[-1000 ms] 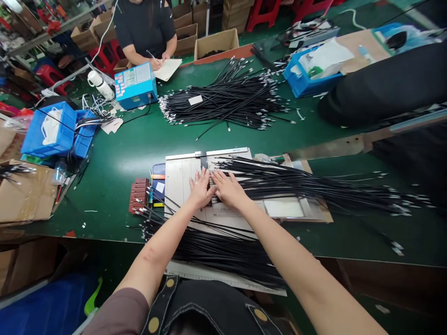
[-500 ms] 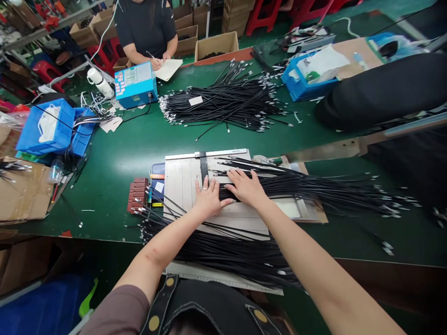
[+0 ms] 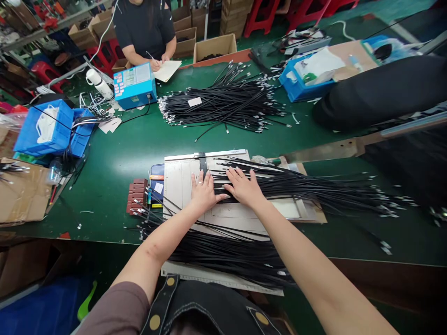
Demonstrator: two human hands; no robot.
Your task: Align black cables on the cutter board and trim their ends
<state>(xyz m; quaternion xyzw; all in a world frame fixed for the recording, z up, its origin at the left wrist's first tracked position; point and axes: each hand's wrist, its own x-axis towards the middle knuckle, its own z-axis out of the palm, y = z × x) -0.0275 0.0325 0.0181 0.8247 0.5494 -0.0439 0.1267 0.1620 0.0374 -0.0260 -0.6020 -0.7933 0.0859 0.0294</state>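
My right hand point(image 3: 243, 187) lies with its fingers spread on a bundle of black cables point(image 3: 296, 184), whose far ends fan out to the right with silvery connectors. Beside it, my left hand point(image 3: 205, 191) rests open, fingers stretched out, its thumb by the cable ends. Under both is a pale ruled board point(image 3: 179, 179), with a dark strap or slider point(image 3: 202, 160) hanging from its top rail above my left fingers. A second bundle of black cables point(image 3: 223, 253) runs across the near part of the board, beneath my forearms.
Farther back lies a large pile of black cables point(image 3: 223, 104). Behind a blue box-shaped device point(image 3: 134, 86), a person point(image 3: 145, 32) writes on paper. Blue bins point(image 3: 44, 128) stand at left, another blue bin point(image 3: 293, 83) at right. A brown-red block point(image 3: 137, 196) sits left of the board.
My left hand has slid slightly left, away from the cable ends near my right hand. My right hand stays on the bundle, almost unmoved.
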